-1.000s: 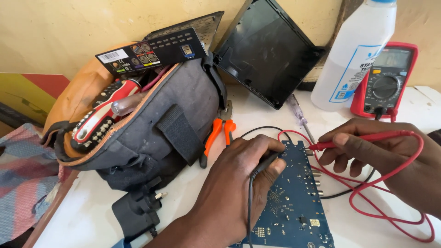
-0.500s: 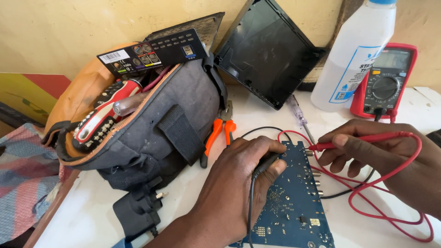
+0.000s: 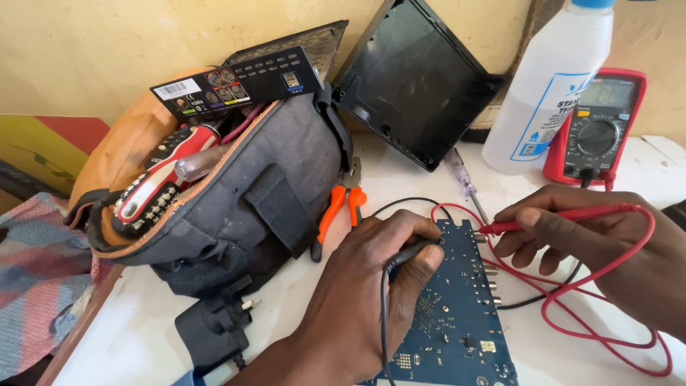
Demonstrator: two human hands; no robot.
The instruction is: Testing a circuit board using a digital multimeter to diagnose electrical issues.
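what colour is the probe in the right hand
Red, with a red lead; the right hand pinches the probe over the blue circuit board. Head view shows it best.

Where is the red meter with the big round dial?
In the head view the red meter stands at the far right of the table, leaning by the wall, right beside the white plastic bottle and behind the right hand.

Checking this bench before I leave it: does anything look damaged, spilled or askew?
No spill or damage shows. The black casing leans tilted against the wall, off the bare blue circuit board, which the left hand and right hand probe. The tool bag gapes overfull.
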